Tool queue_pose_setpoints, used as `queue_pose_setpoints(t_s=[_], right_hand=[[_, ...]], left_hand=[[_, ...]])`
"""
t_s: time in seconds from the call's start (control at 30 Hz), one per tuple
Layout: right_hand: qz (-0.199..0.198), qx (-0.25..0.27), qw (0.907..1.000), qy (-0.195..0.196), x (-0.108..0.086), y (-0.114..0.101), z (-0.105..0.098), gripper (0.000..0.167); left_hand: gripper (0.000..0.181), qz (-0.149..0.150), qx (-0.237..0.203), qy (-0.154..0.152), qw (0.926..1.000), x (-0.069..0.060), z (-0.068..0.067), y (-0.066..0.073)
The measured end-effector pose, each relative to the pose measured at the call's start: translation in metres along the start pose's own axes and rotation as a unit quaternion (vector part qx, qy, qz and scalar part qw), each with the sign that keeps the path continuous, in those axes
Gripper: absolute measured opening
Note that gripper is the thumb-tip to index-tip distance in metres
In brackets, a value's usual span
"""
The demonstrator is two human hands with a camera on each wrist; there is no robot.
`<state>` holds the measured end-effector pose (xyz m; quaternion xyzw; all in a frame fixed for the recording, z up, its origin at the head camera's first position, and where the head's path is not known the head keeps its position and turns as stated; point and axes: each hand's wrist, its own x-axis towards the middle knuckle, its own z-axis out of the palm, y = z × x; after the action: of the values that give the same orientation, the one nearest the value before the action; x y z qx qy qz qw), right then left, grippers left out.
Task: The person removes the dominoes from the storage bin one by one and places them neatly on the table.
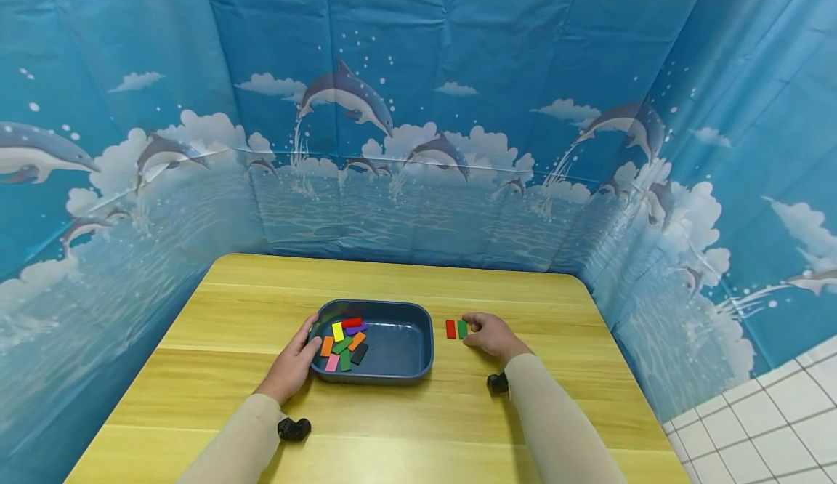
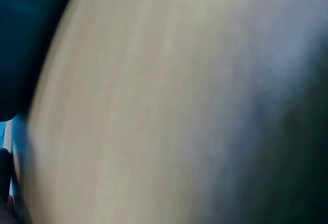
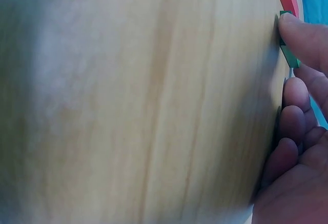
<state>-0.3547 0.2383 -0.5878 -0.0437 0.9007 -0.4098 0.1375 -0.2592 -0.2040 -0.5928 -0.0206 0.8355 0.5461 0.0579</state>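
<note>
A dark blue plastic tray lies on the table, with several coloured domino-like blocks heaped in its left half. My left hand grips the tray's left side, the thumb over the rim and the fingers along the outer wall. Right of the tray, a red block lies flat beside a green block. My right hand pinches the green block at the table surface. In the right wrist view the thumb crosses the green block, and the other fingers are curled near the tabletop.
Inside the tray are a yellow block, a pink block, a black block and others. The wooden table has a blue dolphin-print curtain behind and on both sides. A black wrist device sits on each forearm.
</note>
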Motion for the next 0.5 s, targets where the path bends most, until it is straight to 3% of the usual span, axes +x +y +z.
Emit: queue_pose_setpoints(t_s=[0.37,0.5], right_hand=[[0.004,0.018,0.9998,0.007,-0.005,-0.004,-0.004,0.059],[0.017,0.041,0.9985,0.032,-0.005,-0.006,-0.011,0.058]], left_hand=[[0.057,0.001,-0.001,-0.001,1.0,0.0,0.0,-0.002],[0.057,0.004,-0.002,-0.001,1.0,0.0,0.0,-0.001]])
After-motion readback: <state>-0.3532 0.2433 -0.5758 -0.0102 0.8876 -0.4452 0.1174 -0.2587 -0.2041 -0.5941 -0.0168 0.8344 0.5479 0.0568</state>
